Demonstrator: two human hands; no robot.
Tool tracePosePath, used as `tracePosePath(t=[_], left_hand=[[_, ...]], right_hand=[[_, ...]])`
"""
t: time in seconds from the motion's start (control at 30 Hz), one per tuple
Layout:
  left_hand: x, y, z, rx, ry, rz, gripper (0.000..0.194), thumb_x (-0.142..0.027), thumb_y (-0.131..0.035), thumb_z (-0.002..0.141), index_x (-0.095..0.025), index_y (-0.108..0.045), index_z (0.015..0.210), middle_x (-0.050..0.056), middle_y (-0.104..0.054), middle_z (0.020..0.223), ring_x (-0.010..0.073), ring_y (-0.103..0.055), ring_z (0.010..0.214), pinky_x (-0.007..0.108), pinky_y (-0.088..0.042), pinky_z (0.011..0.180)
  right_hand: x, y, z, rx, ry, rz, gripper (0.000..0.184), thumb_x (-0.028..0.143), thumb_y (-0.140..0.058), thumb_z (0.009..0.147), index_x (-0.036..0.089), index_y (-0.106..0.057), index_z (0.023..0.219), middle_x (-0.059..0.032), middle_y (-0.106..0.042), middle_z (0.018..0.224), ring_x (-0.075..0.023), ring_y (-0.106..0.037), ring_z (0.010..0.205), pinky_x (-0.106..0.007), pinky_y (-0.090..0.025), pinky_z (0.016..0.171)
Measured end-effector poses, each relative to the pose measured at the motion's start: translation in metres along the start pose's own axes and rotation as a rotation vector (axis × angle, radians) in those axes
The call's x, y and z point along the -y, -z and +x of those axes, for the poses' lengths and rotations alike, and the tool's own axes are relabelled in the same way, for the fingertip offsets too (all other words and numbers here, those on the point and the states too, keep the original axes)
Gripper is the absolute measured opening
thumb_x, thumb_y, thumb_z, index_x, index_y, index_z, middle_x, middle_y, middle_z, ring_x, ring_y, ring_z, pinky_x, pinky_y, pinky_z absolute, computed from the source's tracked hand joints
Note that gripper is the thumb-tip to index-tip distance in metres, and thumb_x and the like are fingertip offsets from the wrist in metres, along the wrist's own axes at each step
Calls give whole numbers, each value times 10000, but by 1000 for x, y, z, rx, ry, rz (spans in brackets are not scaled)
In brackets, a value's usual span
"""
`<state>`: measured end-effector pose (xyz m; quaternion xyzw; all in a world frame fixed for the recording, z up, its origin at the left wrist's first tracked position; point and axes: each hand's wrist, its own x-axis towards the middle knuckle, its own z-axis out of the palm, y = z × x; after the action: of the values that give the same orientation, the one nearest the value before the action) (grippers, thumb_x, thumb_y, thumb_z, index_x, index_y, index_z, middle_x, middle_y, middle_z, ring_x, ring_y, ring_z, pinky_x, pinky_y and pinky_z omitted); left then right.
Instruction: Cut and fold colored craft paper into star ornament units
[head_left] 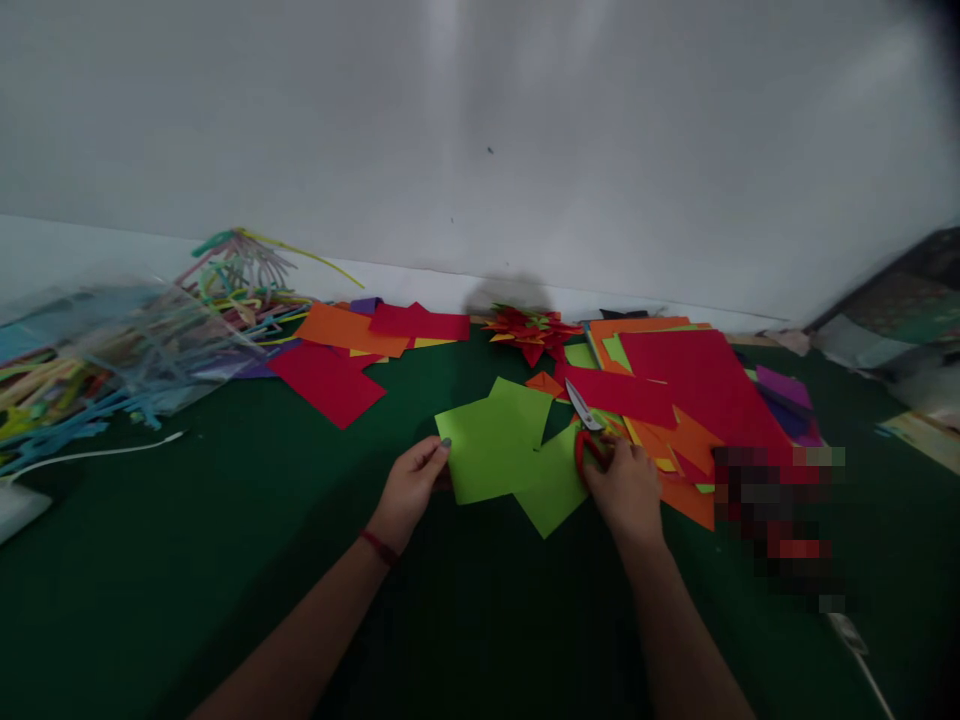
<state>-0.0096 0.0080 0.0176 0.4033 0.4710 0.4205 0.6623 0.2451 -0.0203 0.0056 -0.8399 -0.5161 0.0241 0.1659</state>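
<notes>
My left hand [407, 488] pinches the left edge of a light green paper sheet [491, 448], thumb on top, with a dark red band at the wrist. Another green piece [553, 492] lies partly under that sheet, one corner pointing toward me. At the right, the fingers of my right hand [628, 490] are closed on the red handle of a pair of scissors [581, 405]. Its metal blades point away from me over the paper pile. Part of the handle is hidden by my fingers. A small orange folded piece [545, 384] lies just beyond the green paper.
Red sheets [675, 370] and orange scraps [690, 505] are piled at the right. A red paper flower [531, 330] sits near the white wall. Further left are red and orange papers [330, 385] and a plastic bag with pipe cleaners [135, 345]. A white cable [105, 452] crosses the green tabletop.
</notes>
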Motion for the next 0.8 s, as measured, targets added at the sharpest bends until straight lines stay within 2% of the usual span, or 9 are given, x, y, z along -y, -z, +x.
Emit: tracePosePath(t=[0.13,0.27,0.43,0.53,0.63,0.7,0.73,0.8], left_hand=[[2,0,0,11,-6,25,242,-392,-565,760,-149,-557,763,10,-570,742,147,-565,694,285,-479,655],[0,-1,-1,31,13,18,228,-378,-547,778,-154,-573,813,18,-588,780,154,-581,716,295,-483,674],[-1,0,-1,27,13,18,242,-384,-567,760,-152,-590,825,37,-615,809,170,-595,740,306,-487,674],[1,0,0,19,11,17,267,-406,-578,744,-154,-593,832,38,-620,810,177,-598,743,301,-490,650],[3,1,1,23,0,-5,276,-416,-575,744,-158,-588,842,31,-613,797,167,-594,717,296,-488,637],[4,0,1,34,-8,-16,262,-413,-567,752,-161,-580,824,18,-596,766,153,-583,680,293,-483,626],[3,0,1,38,-14,-20,253,-410,-562,757,-164,-575,808,8,-582,743,144,-574,659,288,-479,616],[3,0,0,38,-29,-24,241,-406,-558,762,-166,-562,771,-13,-545,686,125,-547,611,270,-466,583]], right_hand=[[0,-3,5,-33,-111,-23,507,403,-473,742,131,-469,1170,-180,-480,1085,-363,-462,1010,-441,-399,774],[-12,-4,15,33,-40,26,587,449,-480,736,159,-414,1243,-153,-520,1012,-313,-545,893,-400,-427,719],[-22,0,18,91,3,30,676,369,-549,686,142,-356,1292,-145,-572,942,-295,-589,805,-372,-446,639],[-22,3,17,63,-14,118,662,340,-579,657,165,-396,1269,-139,-577,932,-283,-591,776,-369,-452,617],[-18,9,17,-57,-70,377,597,331,-593,639,177,-468,1201,-117,-566,947,-261,-576,792,-357,-456,619],[-12,15,16,-76,-103,683,530,329,-599,638,183,-507,1139,-75,-565,889,-225,-566,765,-327,-454,601],[-8,18,14,-25,-113,857,483,327,-610,636,198,-527,1094,-40,-552,817,-189,-551,684,-296,-441,550],[2,25,9,181,-80,1191,343,334,-621,659,235,-539,977,30,-476,645,-113,-451,500,-230,-365,426]])
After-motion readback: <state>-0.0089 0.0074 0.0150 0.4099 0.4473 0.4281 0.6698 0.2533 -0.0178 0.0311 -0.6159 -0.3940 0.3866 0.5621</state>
